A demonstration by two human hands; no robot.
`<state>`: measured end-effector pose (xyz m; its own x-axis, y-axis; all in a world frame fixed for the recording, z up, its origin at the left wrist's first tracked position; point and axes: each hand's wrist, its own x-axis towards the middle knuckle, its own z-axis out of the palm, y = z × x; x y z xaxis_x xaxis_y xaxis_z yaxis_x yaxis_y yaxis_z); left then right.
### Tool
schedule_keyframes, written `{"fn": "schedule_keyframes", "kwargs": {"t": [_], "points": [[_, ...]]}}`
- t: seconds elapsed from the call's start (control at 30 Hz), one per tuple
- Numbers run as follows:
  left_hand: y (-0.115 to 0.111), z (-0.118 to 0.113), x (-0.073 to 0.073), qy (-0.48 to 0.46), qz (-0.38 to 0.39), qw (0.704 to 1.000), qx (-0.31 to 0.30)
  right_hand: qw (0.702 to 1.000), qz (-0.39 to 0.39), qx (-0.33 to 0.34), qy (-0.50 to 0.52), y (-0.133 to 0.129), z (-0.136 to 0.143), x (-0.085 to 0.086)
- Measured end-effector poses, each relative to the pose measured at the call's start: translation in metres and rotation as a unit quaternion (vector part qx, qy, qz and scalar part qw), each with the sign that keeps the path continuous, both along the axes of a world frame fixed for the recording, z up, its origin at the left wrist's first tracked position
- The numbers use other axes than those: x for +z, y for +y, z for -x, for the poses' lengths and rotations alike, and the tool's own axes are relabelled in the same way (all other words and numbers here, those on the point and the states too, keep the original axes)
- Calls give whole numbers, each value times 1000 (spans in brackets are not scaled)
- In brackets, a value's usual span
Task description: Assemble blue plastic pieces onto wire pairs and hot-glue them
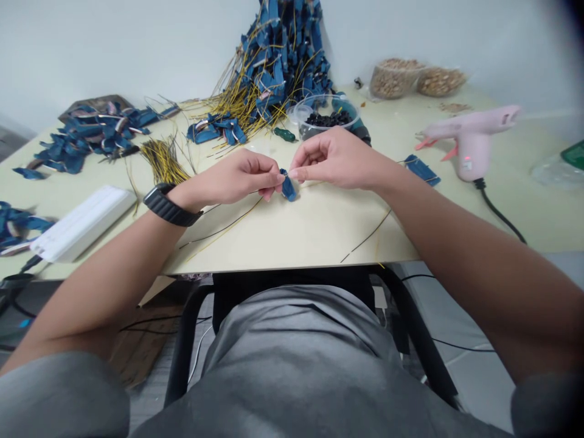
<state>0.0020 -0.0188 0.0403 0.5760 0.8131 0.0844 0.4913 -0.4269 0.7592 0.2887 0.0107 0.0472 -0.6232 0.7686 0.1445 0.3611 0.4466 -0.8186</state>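
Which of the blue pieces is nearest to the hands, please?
The small blue piece between the left hand and the right hand; the other blue pieces lie farther away.

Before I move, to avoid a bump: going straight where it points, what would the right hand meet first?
Probably the small blue piece just ahead, then the left hand; depth is unclear.

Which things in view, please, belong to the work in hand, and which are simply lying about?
Seemingly part of it: small blue piece at the fingertips of left hand and right hand; tall blue pile; yellow wire bunch.

Seemingly lying about: white box; tan pieces by the wall; pink glue gun, untouched, role unclear.
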Motion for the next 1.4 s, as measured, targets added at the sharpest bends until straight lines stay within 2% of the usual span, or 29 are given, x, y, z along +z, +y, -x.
{"fn": "schedule_keyframes", "kwargs": {"t": [0.33, 0.53, 0.67, 0.87, 1.3, 1.4], "points": [[-2, -2, -3, 20, -13, 1000, -11, 999, -9, -9, -50, -3, -5, 8], [1, 2, -3, 68, -142, 986, 55, 997, -9, -27, -65, -5, -3, 9], [-3, -2, -10, 112, -185, 975, 55, 998, -4, -25, -66, -5, -2, 8], [-8, -11, -22, 155, -183, 969, 62, 997, 10, -20, -69, -5, -1, 6], [-4, -10, -31, 107, -192, 973, 76, 998, 32, -22, -55, -6, 0, 7], [-2, -7, -30, 82, -180, 978, 58, 998, 30, -20, -57, -6, 0, 7]]}}
